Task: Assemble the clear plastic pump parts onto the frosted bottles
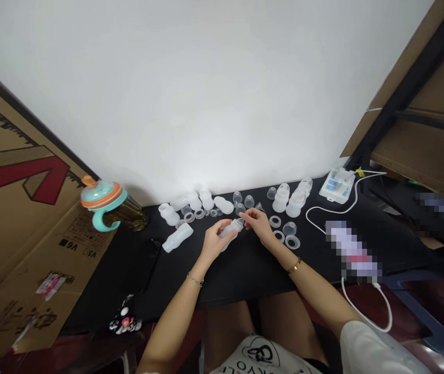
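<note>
Gripping a frosted white plastic bottle [230,228], a person's left hand [217,238] closes around its body at a black table [241,283]. The bottle's long axis slants away and to the right, its neck pointing at the right hand [259,224], which is the nearer of the two to the mouth. The right fingertips meet just beside that neck; whether they pinch anything cannot be told. Just beyond the bottle's neck stand small clear plastic domes [249,201]. To the bottle's right lie pale translucent plastic rings [292,242], with white bottles under clear caps [295,202] farther back. To its left, a white waisted plastic bottle [178,237] lies on its side, before a cluster of uncapped white bottles [206,200].
</note>
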Motion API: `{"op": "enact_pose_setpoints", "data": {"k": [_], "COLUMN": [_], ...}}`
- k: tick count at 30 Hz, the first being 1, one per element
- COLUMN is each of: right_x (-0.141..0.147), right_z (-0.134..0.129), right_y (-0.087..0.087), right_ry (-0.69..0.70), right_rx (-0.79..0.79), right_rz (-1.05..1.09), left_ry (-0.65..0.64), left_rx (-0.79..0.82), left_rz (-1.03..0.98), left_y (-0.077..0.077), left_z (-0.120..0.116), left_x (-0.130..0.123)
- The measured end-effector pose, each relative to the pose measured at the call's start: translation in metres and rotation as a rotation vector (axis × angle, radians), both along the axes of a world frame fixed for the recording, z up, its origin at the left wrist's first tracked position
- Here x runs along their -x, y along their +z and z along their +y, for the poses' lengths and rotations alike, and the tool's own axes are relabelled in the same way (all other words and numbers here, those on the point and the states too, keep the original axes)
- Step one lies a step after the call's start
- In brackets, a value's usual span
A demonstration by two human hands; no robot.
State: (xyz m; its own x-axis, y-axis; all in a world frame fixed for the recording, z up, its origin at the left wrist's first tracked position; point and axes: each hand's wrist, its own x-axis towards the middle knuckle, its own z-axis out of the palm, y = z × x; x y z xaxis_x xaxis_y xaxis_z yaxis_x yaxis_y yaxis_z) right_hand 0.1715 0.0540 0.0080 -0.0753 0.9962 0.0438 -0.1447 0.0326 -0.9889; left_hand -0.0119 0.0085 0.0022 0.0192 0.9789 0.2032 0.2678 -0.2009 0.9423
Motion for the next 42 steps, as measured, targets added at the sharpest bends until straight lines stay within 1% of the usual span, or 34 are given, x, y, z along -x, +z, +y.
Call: {"op": "enact_pose_setpoints", "data": {"k": [6, 13, 16, 19, 23, 32, 42], "right_x": [0.0000, 0.0018, 0.0013, 0.0001, -0.0014, -0.0016, -0.0013], "right_z": [-0.0008, -0.0006, -0.0020, -0.0027, -0.0019, -0.0002, -0.0002], "right_y": [0.0007, 0.0005, 0.0021, 0.0037, 0.0036, 0.0009, 0.0012], "right_ry": [0.023, 0.104, 0.121, 0.110, 0.086, 0.052, 0.012], "right_rx": [0.024, 0.060, 0.069, 0.061, 0.044, 0.030, -0.023], "right_rz": [0.010, 0.022, 0.059, 0.109, 0.122, 0.088, 0.004], "left_ry": [0.009, 0.011, 0.016, 0.007, -0.014, -0.007, -0.017], "left_rx": [-0.001, 0.026, 0.036, 0.052, 0.056, 0.035, 0.037], "left_rz": [0.014, -0.083, -0.102, -0.115, -0.130, -0.123, -0.125], "left_y": [-0.0015, -0.0036, -0.0027, -0.0017, -0.0019, -0.0062, -0.0039], "left_z": [0.0004, 0.0025, 0.0032, 0.0034, 0.0032, 0.0045, 0.0030], "left_x": [0.0007, 0.0015, 0.0019, 0.0021, 0.0021, 0.0024, 0.0020]}}
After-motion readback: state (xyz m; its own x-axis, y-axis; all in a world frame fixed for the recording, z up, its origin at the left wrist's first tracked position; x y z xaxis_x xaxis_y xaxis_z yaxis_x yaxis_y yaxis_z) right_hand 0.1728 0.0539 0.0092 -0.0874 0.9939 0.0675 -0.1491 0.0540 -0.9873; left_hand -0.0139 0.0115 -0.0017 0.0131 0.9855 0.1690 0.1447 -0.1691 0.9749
